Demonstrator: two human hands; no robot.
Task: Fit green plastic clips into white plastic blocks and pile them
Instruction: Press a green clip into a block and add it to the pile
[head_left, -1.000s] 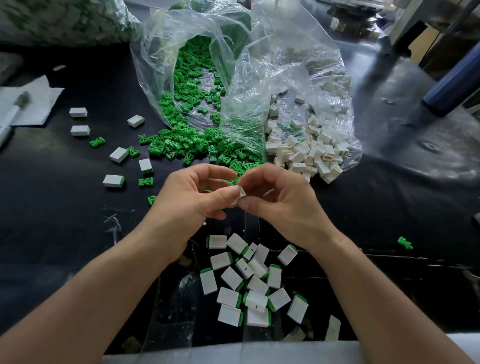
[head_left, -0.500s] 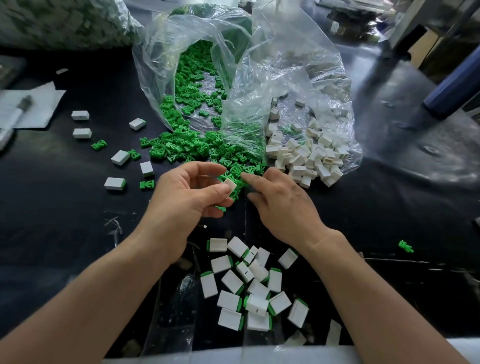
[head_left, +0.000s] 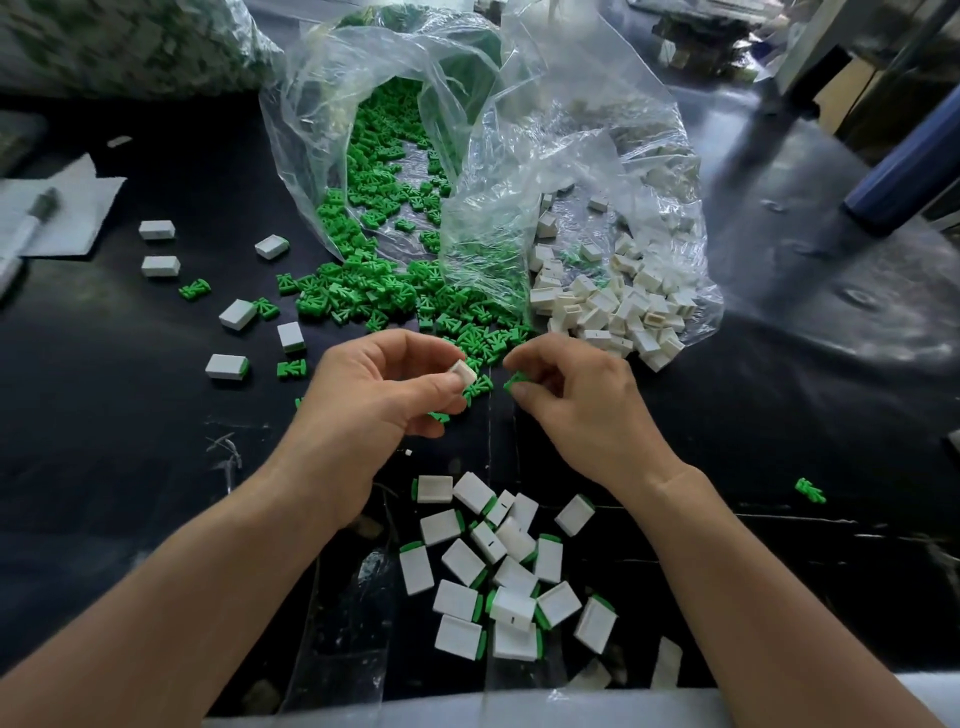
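My left hand (head_left: 374, 395) pinches a white block (head_left: 462, 372) between thumb and fingers, its open end facing right. A short gap away, my right hand (head_left: 576, 400) pinches a green clip (head_left: 515, 383) at its fingertips. Loose green clips (head_left: 395, 296) spill from a clear bag (head_left: 363, 130) just beyond my hands. White blocks (head_left: 618, 306) spill from a second clear bag (head_left: 597, 156) to the right. A pile of fitted blocks (head_left: 498, 566), white with green ends, lies near the table's front edge between my forearms.
Stray white blocks (head_left: 228, 366) and green clips (head_left: 195, 289) lie scattered on the black table (head_left: 104, 441) to the left. A marker (head_left: 31, 221) rests on white paper (head_left: 78, 208) at far left. One green clip (head_left: 809, 490) lies alone at right.
My right hand reached into the green clip heap and drew back with a clip pinched. My left hand kept hold of the white block and lowered slightly.
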